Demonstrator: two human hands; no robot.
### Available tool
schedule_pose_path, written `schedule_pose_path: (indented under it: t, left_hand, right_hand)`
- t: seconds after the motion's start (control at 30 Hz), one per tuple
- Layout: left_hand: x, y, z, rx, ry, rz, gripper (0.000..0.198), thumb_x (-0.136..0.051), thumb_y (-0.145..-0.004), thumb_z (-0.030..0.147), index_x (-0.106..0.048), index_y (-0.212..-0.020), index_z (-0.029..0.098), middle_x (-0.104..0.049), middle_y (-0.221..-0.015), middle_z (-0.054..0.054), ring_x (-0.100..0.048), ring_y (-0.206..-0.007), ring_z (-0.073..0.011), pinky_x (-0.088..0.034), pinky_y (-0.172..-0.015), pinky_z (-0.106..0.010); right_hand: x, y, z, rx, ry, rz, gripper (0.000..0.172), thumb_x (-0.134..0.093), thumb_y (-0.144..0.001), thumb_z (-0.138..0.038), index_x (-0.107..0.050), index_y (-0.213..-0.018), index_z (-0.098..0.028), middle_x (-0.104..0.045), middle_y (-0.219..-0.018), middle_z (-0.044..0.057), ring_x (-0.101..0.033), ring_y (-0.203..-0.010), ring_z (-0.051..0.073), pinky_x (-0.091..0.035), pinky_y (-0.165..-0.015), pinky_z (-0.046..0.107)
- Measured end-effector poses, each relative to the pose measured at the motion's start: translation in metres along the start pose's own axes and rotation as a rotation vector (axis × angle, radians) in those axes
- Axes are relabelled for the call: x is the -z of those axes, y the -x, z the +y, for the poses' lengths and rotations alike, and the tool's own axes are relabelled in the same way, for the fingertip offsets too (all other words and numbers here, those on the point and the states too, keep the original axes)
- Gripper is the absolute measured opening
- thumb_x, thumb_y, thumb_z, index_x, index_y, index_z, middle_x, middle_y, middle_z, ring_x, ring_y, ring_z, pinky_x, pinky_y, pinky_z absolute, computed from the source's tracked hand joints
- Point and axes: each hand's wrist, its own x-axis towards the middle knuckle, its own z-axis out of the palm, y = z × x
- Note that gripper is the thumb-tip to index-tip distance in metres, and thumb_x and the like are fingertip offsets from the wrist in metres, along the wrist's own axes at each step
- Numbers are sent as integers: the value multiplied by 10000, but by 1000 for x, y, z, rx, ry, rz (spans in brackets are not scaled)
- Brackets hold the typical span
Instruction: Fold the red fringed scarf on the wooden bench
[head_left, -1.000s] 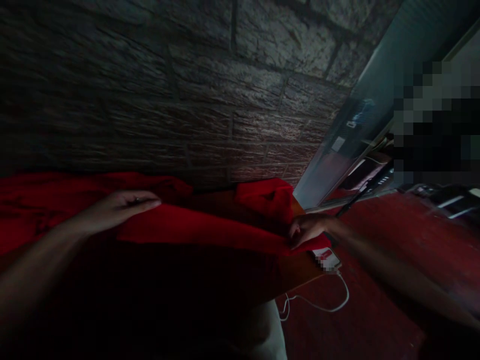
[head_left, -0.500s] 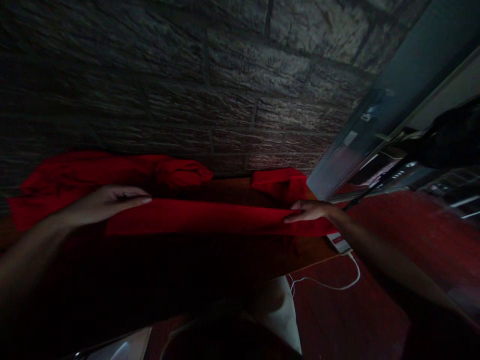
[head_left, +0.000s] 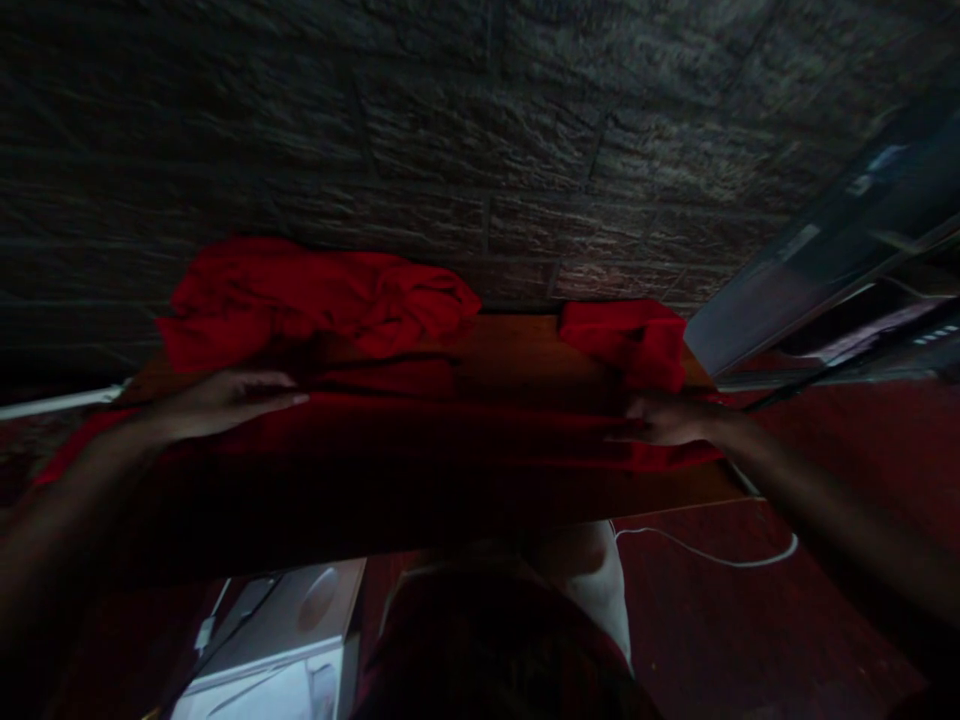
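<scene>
A long red cloth (head_left: 450, 435) lies stretched across a small wooden table (head_left: 525, 355). My left hand (head_left: 225, 398) rests flat on its left end, fingers stretched out. At the cloth's right end my right hand (head_left: 667, 420) lies palm down, fingers also extended. A crumpled red cloth heap (head_left: 315, 295) sits at the table's back left. A smaller folded red cloth (head_left: 626, 340) sits at the back right, just beyond my right hand.
A dark stone-block wall (head_left: 450, 130) rises right behind the table. A white cable (head_left: 712, 555) trails over the red floor (head_left: 750, 640) at the right. A grey-white box (head_left: 292, 640) lies below the table at the left. A glass panel (head_left: 810, 270) leans at the right.
The view has tilted down and shifted. Both hands have lowered the red cloth onto the table, and the right hand has gone from pinching the edge to lying flat.
</scene>
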Motion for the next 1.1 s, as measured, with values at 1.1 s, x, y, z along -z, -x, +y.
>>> schedule_pose_path:
  t: [1.1]
  left_hand:
    - [-78,-46,108,-442,-124,-38,482,-455,-917,585,-739,-1100,241,-733,-1155,-19,-660,-1040,-244,-470,-981,-363]
  right_hand:
    - [-27,90,52,-73,60,415,390,-464,-969,-543,-681,-929,-222,-708,-882,70,-650,-795,205,-495,-744,336]
